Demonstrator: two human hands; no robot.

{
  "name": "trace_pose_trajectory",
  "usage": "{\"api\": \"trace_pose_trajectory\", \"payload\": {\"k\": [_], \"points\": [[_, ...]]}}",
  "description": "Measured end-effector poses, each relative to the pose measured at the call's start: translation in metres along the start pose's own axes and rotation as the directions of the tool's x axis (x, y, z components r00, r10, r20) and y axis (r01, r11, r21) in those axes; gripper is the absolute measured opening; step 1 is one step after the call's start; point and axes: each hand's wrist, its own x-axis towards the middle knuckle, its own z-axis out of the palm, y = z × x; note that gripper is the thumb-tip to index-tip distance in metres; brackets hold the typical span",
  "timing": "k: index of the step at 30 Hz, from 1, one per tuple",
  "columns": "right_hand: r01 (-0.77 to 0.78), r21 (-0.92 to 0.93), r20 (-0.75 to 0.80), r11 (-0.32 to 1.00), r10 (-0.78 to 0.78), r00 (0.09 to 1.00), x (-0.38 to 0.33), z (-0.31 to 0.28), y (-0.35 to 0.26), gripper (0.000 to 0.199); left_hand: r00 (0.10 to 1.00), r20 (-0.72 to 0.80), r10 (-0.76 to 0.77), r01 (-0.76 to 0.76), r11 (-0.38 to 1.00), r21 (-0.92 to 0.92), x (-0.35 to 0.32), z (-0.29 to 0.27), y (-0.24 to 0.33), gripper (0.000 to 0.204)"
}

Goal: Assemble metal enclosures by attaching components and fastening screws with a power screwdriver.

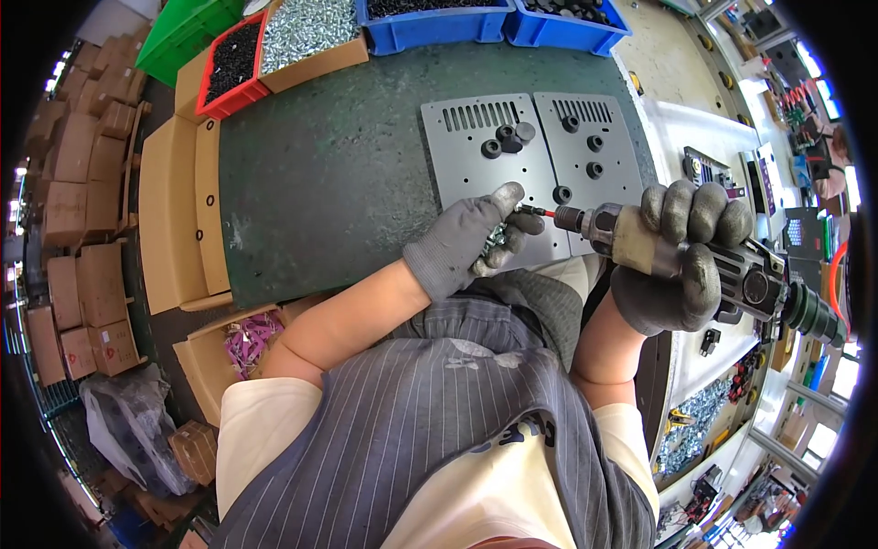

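My right hand point(686, 265), in a grey work glove, grips a power screwdriver point(636, 242) held level, its bit pointing left. Gloved too, my left hand point(471, 229) is closed around several small silver screws point(496, 240). Its thumb and fingers meet the tip of the bit, where a screw seems to be pinched. Just beyond both hands lie two grey metal plates with slots and holes, a left plate point(466, 174) and a right plate point(617, 183). Round black feet point(594, 170) sit on both plates, some of them grouped on the left one.
Along the far edge stand a red bin point(259, 90) of black parts, a carton of silver screws point(311, 37) and blue bins point(439, 32). An open carton point(169, 220) borders the dark green table point(320, 165) on the left. At right runs a white-topped bench point(681, 123) with parts.
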Motion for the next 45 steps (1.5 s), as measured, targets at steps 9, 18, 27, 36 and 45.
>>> {"api": "trace_pose_trajectory", "payload": {"k": [9,18,27,36,45], "points": [[0.011,0.069,0.188,0.998,-0.024,0.982,0.006,-0.007,0.003,0.030,0.990,0.031,0.140,-0.143,0.951,0.275,0.001,0.002,-0.002,0.047],[-0.034,0.156,-0.276,0.987,0.077,0.958,0.007,-0.044,0.022,0.046,0.801,0.143,0.582,-0.489,0.498,0.716,0.049,-0.063,0.036,0.046],[-0.191,0.042,-0.238,0.981,0.196,0.951,0.031,-0.022,0.059,0.034,0.736,0.098,0.670,-0.308,0.202,0.930,0.062,-0.111,0.066,0.039],[-0.197,-0.123,-0.102,0.973,0.185,0.977,0.082,0.015,0.129,0.026,0.756,0.081,0.650,-0.214,0.128,0.968,0.053,-0.111,0.069,0.033],[-0.440,-0.265,0.028,0.858,0.463,0.886,0.087,0.045,0.175,0.022,0.769,0.057,0.636,-0.105,0.039,0.994,0.050,-0.106,0.081,0.029]]}}
